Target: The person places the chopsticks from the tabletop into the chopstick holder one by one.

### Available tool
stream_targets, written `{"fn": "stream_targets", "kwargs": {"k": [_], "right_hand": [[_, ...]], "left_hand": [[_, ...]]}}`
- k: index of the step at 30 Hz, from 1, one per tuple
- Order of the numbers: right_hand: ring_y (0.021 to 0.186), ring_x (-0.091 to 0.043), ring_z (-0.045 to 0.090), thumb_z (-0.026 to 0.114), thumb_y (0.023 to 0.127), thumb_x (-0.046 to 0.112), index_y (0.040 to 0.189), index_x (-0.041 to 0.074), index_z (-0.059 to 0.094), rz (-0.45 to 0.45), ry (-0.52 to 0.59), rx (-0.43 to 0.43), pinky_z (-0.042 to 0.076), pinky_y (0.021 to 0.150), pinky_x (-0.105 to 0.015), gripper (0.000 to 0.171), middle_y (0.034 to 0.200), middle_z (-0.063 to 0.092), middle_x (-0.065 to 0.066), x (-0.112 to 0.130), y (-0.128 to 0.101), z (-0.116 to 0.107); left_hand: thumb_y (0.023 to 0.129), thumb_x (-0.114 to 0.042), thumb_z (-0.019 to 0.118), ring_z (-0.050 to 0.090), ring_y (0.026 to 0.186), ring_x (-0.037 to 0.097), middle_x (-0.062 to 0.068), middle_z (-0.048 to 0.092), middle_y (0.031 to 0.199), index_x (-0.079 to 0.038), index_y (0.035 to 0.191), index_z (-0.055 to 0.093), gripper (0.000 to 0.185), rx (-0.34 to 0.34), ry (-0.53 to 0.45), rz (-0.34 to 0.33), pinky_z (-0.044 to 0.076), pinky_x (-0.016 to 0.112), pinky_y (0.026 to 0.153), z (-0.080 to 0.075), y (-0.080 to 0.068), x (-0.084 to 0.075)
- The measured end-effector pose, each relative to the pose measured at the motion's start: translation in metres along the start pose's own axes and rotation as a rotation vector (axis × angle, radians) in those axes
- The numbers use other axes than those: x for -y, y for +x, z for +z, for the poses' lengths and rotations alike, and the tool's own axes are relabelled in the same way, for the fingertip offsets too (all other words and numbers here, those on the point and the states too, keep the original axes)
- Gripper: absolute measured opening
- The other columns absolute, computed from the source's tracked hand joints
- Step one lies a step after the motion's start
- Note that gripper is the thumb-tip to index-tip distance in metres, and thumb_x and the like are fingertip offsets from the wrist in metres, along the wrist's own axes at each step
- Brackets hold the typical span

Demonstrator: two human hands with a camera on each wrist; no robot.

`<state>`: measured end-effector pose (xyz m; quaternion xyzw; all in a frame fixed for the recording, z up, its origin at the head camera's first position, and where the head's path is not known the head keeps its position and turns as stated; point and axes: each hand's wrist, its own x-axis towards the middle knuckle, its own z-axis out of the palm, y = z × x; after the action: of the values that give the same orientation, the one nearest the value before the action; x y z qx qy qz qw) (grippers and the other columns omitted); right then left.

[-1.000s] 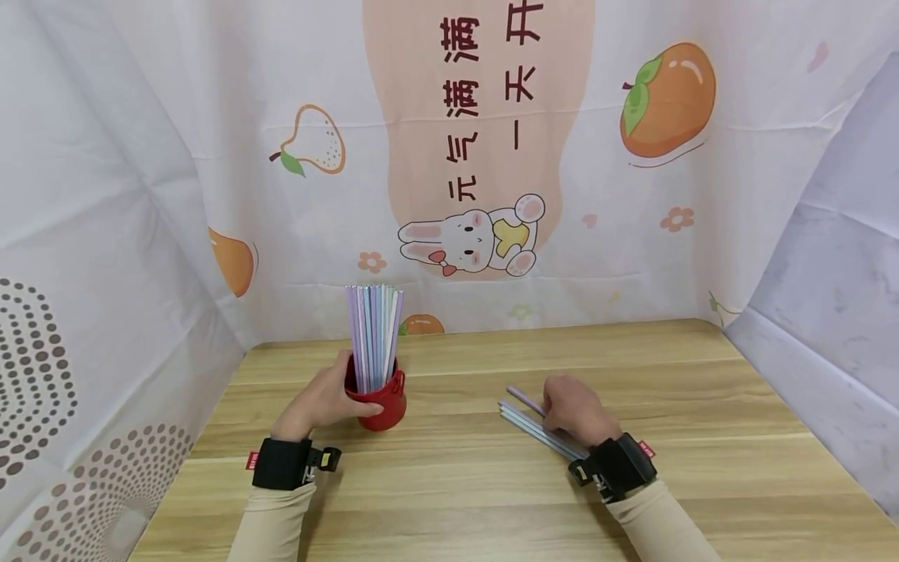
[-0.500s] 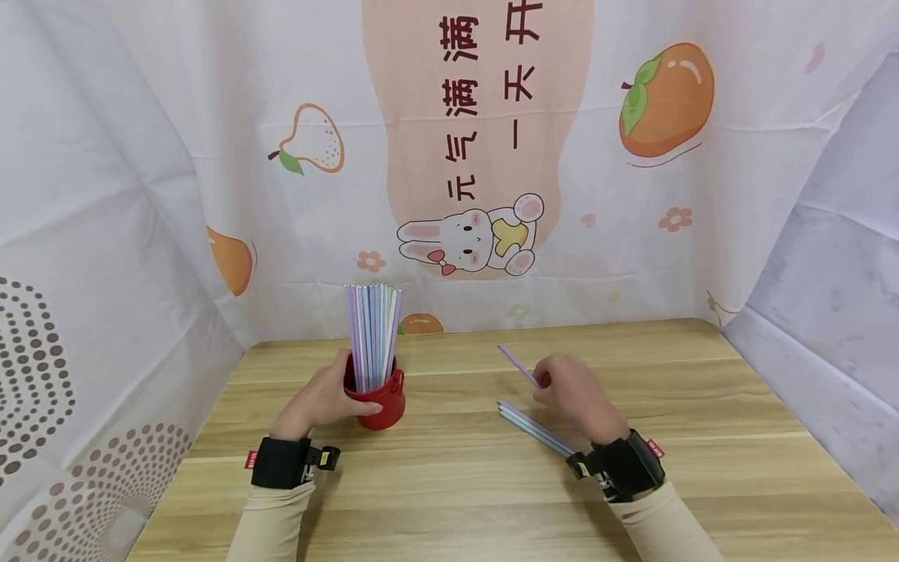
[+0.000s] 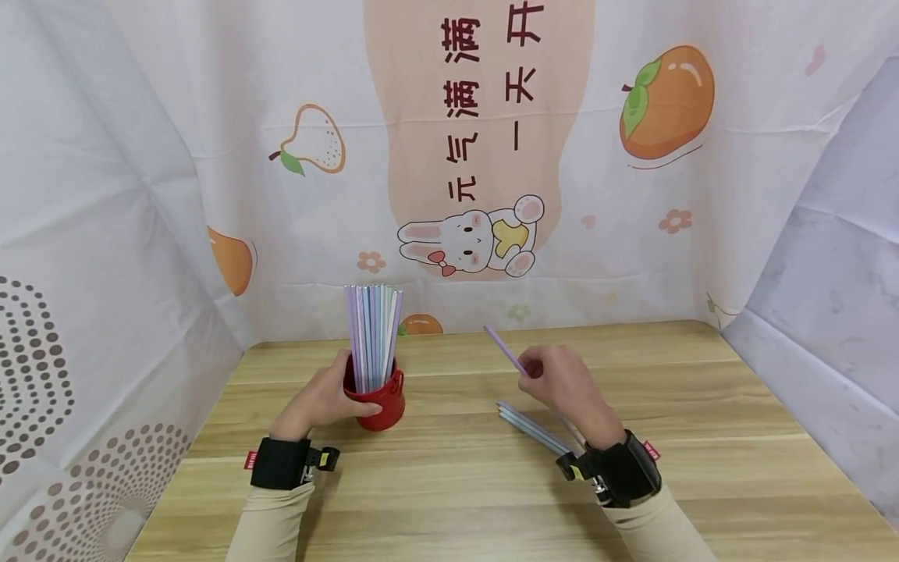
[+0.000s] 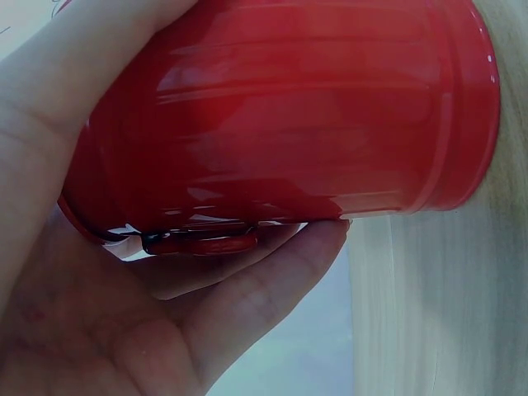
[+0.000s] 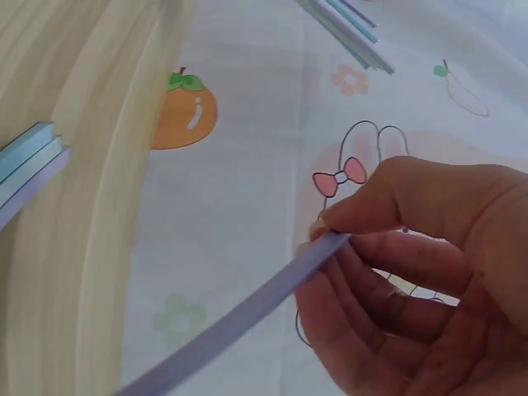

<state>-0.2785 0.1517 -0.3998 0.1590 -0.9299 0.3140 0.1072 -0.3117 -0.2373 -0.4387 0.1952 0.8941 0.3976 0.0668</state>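
Observation:
In the head view my left hand (image 3: 325, 398) grips a small red metal bucket (image 3: 382, 410) standing upright on the table, thumb across its near side. Long, thin pastel sticks (image 3: 372, 336) in purple, blue, green and white fill it. Close up in the left wrist view, the bucket's red wall (image 4: 297, 107) lies between thumb and fingers. My right hand (image 3: 565, 382) pinches one slim purple stick (image 5: 239, 318) between thumb and fingertips, raised and slanting up to the left. Below that hand lie a few more pastel sticks (image 3: 530, 425), partly hidden by the wrist strap.
A wooden tabletop (image 3: 449, 484) spans the work area. Behind it hangs a white printed cloth (image 3: 316, 234) with fruit and a rabbit. More pale cloth (image 3: 105, 195) covers the left side. Both wrists wear black camera straps.
My right hand has lifted the purple stick off the table beside the other sticks, moving it up and slightly left. My left hand and the bucket have stayed in place.

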Motion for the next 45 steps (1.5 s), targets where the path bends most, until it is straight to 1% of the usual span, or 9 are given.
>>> {"fn": "stream_targets", "kwargs": {"k": [3,10,18,25,29,31,34,39,45], "right_hand": [[0.069,-0.010,0.066,0.072,0.082,-0.001,0.090,0.003,0.077,-0.001,0.047,-0.029,0.052,0.061,-0.022,0.011,0.076,0.074,-0.004,0.003,0.003,0.000],[0.076,-0.014,0.071,0.071,0.088,0.002,0.100,0.003,0.077,-0.020,0.170,-0.093,0.061,0.069,-0.028,0.013,0.084,0.077,-0.007,0.018,0.011,0.000],[0.077,-0.015,0.071,0.073,0.088,0.000,0.099,0.003,0.077,-0.068,0.262,-0.150,0.059,0.071,-0.021,0.012,0.086,0.077,-0.009,0.035,0.020,0.004],[0.076,-0.015,0.071,0.075,0.088,0.001,0.097,0.003,0.077,-0.098,0.324,-0.172,0.059,0.070,-0.021,0.010,0.084,0.076,-0.009,0.053,0.030,0.008],[0.077,-0.017,0.071,0.076,0.088,0.002,0.099,0.002,0.077,-0.117,0.354,-0.213,0.061,0.070,-0.022,0.011,0.085,0.076,-0.010,0.063,0.036,0.014],[0.078,-0.019,0.072,0.076,0.088,0.002,0.100,0.001,0.077,-0.127,0.398,-0.240,0.062,0.071,-0.024,0.012,0.087,0.076,-0.012,0.069,0.039,0.017],[0.082,-0.023,0.074,0.076,0.088,0.001,0.102,0.000,0.077,-0.141,0.500,-0.274,0.064,0.073,-0.027,0.014,0.089,0.077,-0.015,0.078,0.045,0.023],[0.085,-0.023,0.073,0.077,0.089,0.003,0.104,0.000,0.077,-0.142,0.639,-0.321,0.064,0.077,-0.026,0.015,0.093,0.077,-0.016,0.094,0.055,0.033],[0.086,-0.023,0.073,0.077,0.090,0.004,0.105,-0.002,0.076,-0.166,0.757,-0.392,0.065,0.080,-0.030,0.016,0.096,0.077,-0.019,0.115,0.067,0.049]], "left_hand": [[0.080,-0.025,0.089,0.058,0.128,0.040,0.021,0.053,0.148,-0.006,0.153,0.026,0.099,-0.001,0.003,0.003,0.054,0.058,0.105,0.000,-0.001,0.001],[0.080,-0.026,0.089,0.058,0.129,0.039,0.021,0.053,0.148,-0.007,0.153,0.025,0.099,-0.001,-0.004,0.004,0.055,0.057,0.104,-0.001,0.000,0.004],[0.080,-0.026,0.089,0.057,0.129,0.039,0.019,0.052,0.150,-0.010,0.155,0.023,0.101,0.002,-0.004,0.014,0.055,0.057,0.104,-0.001,0.000,0.005],[0.080,-0.025,0.089,0.056,0.130,0.039,0.019,0.051,0.151,-0.010,0.156,0.021,0.103,0.002,-0.012,0.017,0.054,0.057,0.105,-0.002,0.001,0.003],[0.080,-0.024,0.090,0.056,0.131,0.039,0.019,0.051,0.151,-0.010,0.155,0.022,0.102,0.004,-0.009,0.005,0.053,0.058,0.106,-0.002,0.002,0.002],[0.080,-0.024,0.090,0.056,0.130,0.039,0.019,0.051,0.150,-0.009,0.154,0.023,0.101,0.003,-0.008,-0.002,0.053,0.058,0.106,-0.001,0.002,0.002],[0.079,-0.023,0.090,0.057,0.129,0.038,0.020,0.053,0.148,-0.007,0.152,0.026,0.098,0.002,-0.003,-0.006,0.054,0.057,0.106,-0.002,0.002,0.001],[0.080,-0.024,0.090,0.057,0.129,0.038,0.019,0.053,0.148,-0.008,0.150,0.028,0.095,0.006,-0.006,-0.019,0.055,0.056,0.105,-0.002,0.002,0.000],[0.081,-0.023,0.088,0.057,0.129,0.039,0.020,0.052,0.149,-0.007,0.152,0.026,0.095,0.003,-0.016,0.017,0.055,0.057,0.105,-0.003,0.001,0.001]]}}
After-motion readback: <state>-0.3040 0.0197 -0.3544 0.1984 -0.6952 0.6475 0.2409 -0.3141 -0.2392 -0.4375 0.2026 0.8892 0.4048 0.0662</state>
